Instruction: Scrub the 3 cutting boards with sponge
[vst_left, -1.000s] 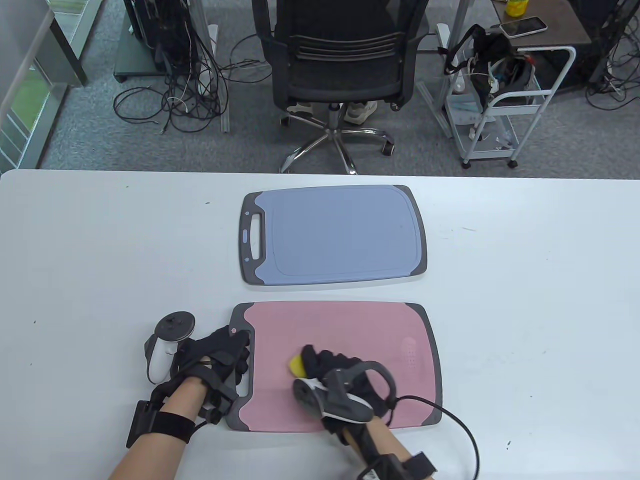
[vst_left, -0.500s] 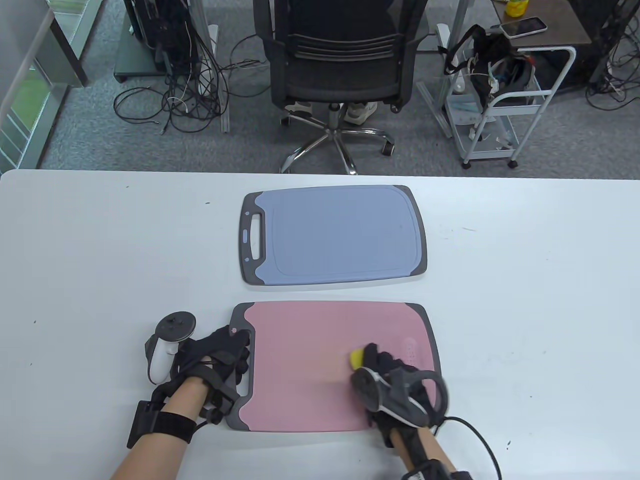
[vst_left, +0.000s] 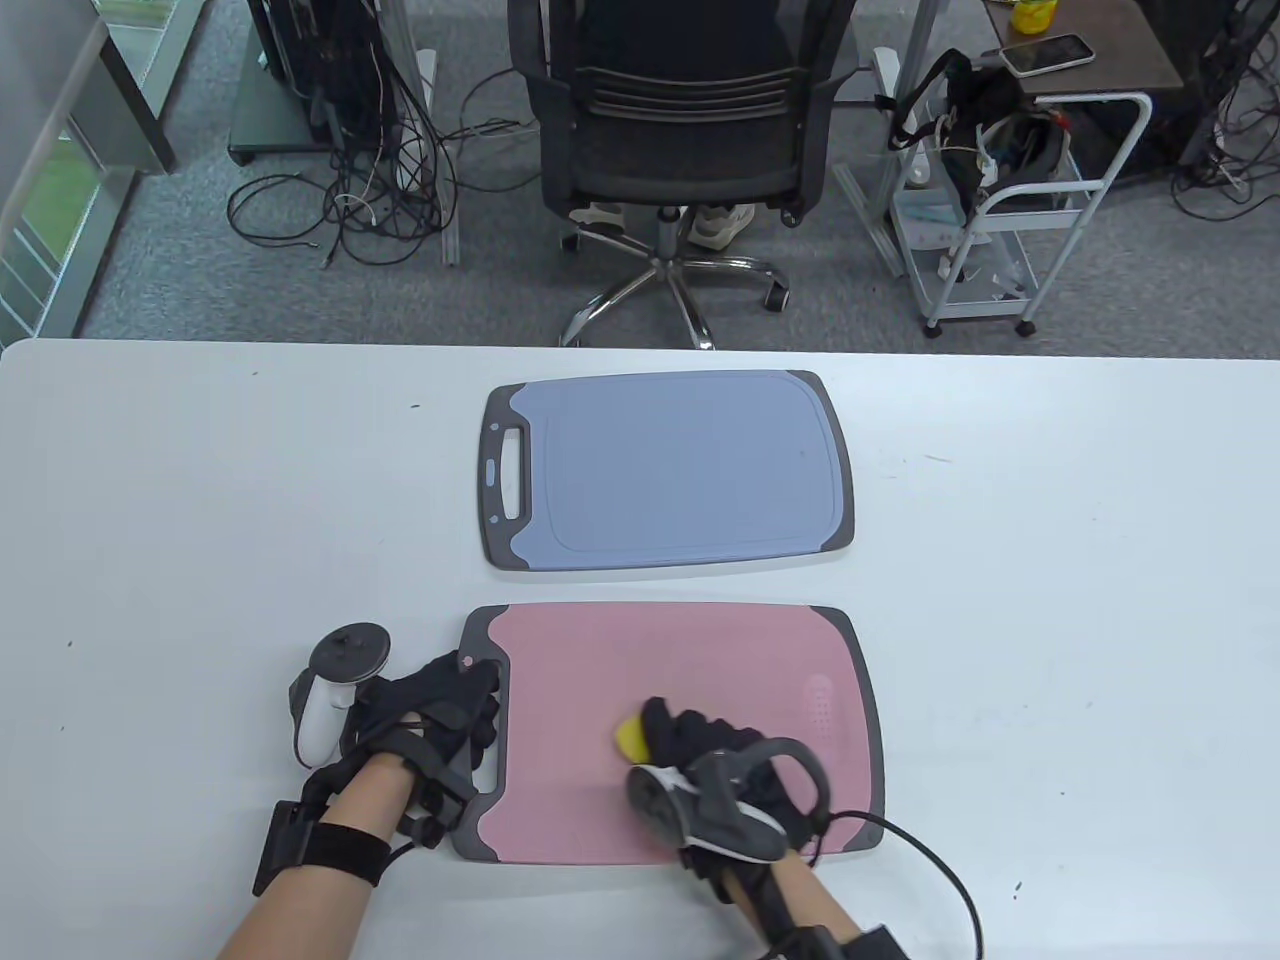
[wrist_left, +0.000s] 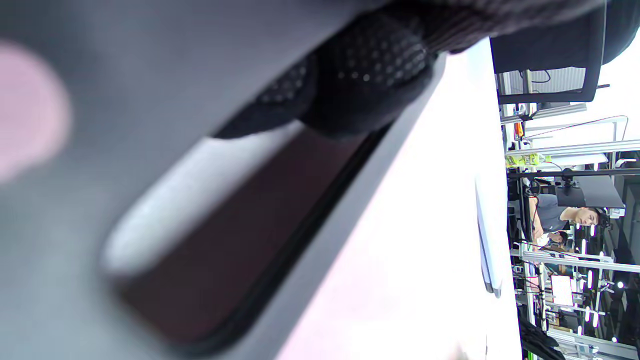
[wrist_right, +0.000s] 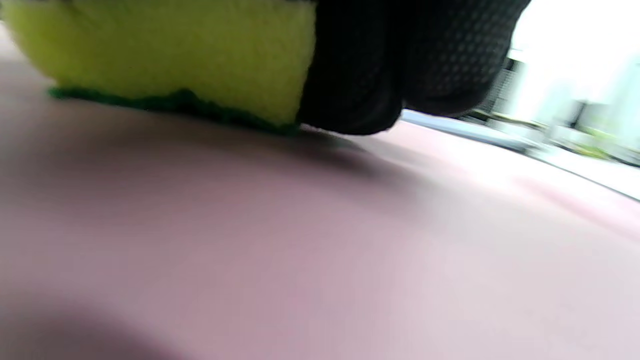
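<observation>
Right hand (vst_left: 735, 775) has its fingers curled tight round the yellow sponge (vst_left: 631, 739), green scouring face down on the pink cutting board (vst_left: 680, 650), near the board's front edge. Left hand (vst_left: 440, 715) grips the handle end, fingers hooked at the slot. The risk is that a hard stroke skids the board on the tabletop (vst_left: 200, 500) if that grip slackens. The blue cutting board (vst_left: 680, 470) lies just behind; no third board is in view.
</observation>
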